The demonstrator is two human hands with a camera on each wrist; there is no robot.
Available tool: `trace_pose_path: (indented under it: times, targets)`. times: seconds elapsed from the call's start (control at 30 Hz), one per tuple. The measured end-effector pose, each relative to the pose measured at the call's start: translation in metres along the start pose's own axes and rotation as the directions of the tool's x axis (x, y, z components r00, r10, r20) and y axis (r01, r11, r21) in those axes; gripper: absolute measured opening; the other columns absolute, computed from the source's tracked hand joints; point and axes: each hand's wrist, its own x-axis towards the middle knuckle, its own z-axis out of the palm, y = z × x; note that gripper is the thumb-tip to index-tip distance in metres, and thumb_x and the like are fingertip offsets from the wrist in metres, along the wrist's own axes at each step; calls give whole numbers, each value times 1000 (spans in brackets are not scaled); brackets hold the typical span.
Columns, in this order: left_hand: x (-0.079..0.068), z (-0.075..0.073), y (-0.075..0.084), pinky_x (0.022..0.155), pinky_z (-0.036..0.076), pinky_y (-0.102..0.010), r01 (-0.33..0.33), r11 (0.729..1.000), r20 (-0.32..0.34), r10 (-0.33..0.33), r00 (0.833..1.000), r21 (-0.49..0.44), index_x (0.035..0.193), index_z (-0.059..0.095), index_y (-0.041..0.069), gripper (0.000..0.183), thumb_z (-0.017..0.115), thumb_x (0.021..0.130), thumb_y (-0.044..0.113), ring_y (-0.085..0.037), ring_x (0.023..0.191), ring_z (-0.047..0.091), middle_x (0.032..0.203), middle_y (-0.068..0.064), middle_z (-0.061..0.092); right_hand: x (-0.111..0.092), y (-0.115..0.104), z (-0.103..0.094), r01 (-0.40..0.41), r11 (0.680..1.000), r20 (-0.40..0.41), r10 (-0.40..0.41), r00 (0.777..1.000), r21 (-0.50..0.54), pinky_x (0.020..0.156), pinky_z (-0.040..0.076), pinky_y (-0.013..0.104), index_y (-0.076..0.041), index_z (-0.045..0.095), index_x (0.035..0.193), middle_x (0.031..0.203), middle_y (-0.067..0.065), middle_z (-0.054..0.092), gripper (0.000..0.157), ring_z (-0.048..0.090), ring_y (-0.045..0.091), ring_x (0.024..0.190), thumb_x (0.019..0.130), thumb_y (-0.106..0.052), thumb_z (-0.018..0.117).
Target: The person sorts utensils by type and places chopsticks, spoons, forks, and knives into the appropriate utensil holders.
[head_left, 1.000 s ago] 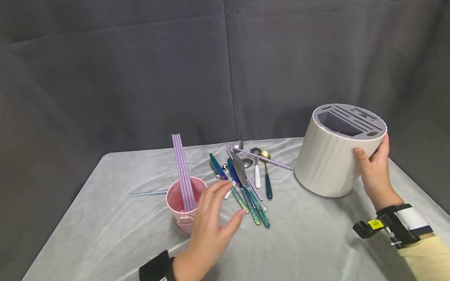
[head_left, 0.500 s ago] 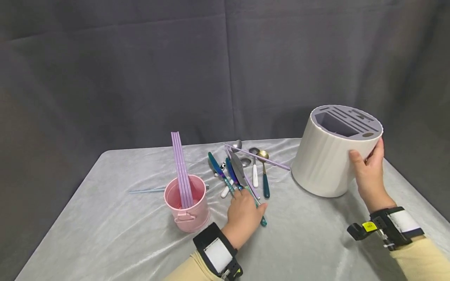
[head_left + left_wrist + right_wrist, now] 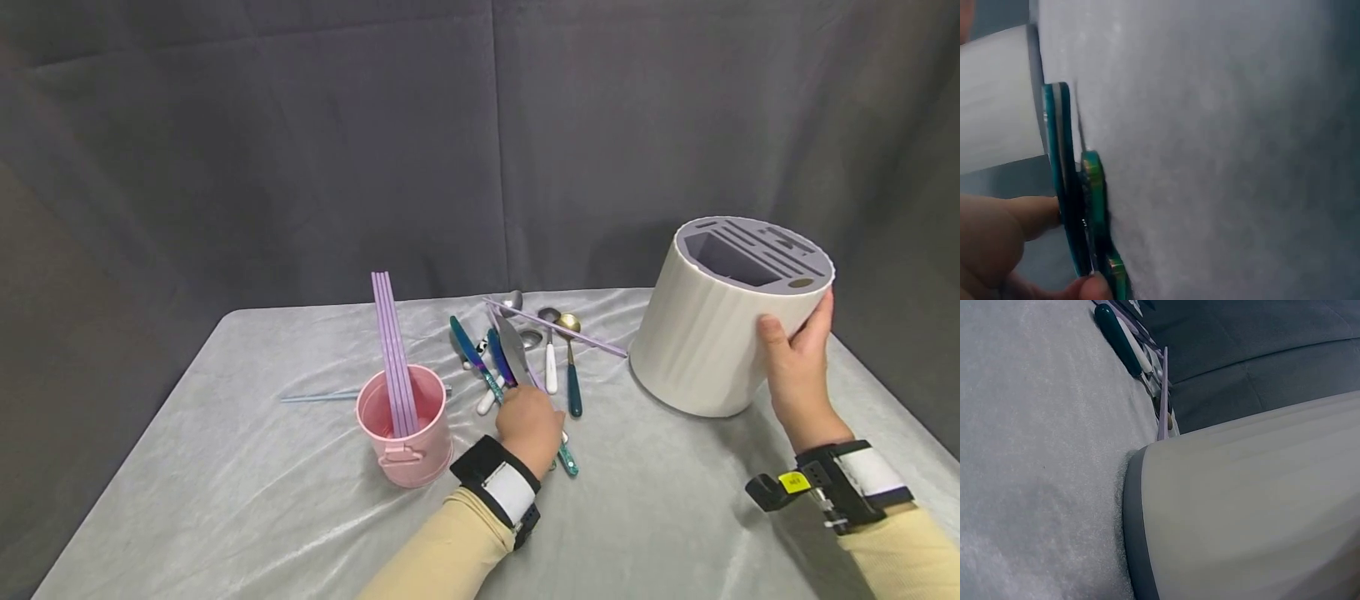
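Down onto the pile of cutlery has gone the left hand (image 3: 531,427), which a second ago hovered open beside the pink bucket (image 3: 406,427); it now pinches the glittery teal handles of the table knives (image 3: 517,375) lying on the grey cloth (image 3: 225,467). From the left wrist view, a fingertip and thumb (image 3: 1094,286) bracket two or three stacked handles (image 3: 1075,206), which lie flat against the cloth. Across the table, the right hand (image 3: 798,367) grips the white ribbed knife block (image 3: 720,333) near its slotted top, tipping it toward the cutlery so that only its lower edge rests on the cloth. The knives look rigid and light, their polished blades likely slippery and the handles slim; a firm pinch at mid-handle, away from the blades, seems the sound hold. Purple chopsticks (image 3: 392,358) stand in the bucket, and spoons (image 3: 558,350) lie beside the knives.
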Motion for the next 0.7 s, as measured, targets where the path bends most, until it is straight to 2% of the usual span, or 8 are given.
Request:
trace_pose_path:
  times: [0.1,0.2,0.27,0.37,0.47,0.7]
  targets:
    - [3,2,4,51,51,-29,-25,996,18,23,1000,83,95,68,-2,46,73,84,42,-16,69,63,80,-11,63,0,-2,-1,-10,1000,-5,10,1000,-12,102,31,16,-18,14,154,153,7,23,88,24,24,136,87,-18,71]
    - [5,1,8,50,51,-29,-34,995,62,28,998,94,90,71,0,38,70,87,38,-16,67,63,77,-9,65,0,-3,-1,-7,1000,-8,7,1000,-11,101,32,16,-18,15,153,152,7,25,87,25,25,136,87,-18,71]
    - [8,-1,10,51,51,-29,-23,997,107,15,994,70,89,72,2,30,68,90,32,-16,67,63,77,-8,67,0,-3,-2,-2,1000,-10,2,1000,-1,100,33,17,-17,16,153,151,7,26,87,25,25,135,86,-18,72]
    - [12,-6,12,53,52,-31,31,1000,184,-30,983,-2,91,72,3,19,65,91,20,-16,68,65,81,-8,69,0,-2,-2,7,1000,-7,-7,1000,16,100,33,17,-16,18,153,150,8,28,90,27,25,135,84,-21,76]
    - [15,-10,12,55,53,-33,71,995,234,-54,971,-66,94,72,1,16,65,90,15,-18,71,65,85,-10,70,0,-2,-2,12,1000,-1,-12,1000,22,99,34,18,-16,19,152,149,9,29,92,28,26,134,83,-23,78]
    - [11,-12,12,60,55,-37,47,993,234,-20,972,-109,94,71,-2,14,62,90,9,-22,80,67,91,-13,70,0,-1,-2,15,1000,-4,-15,1000,10,103,31,18,-15,19,152,150,8,29,90,27,25,134,84,-24,77]
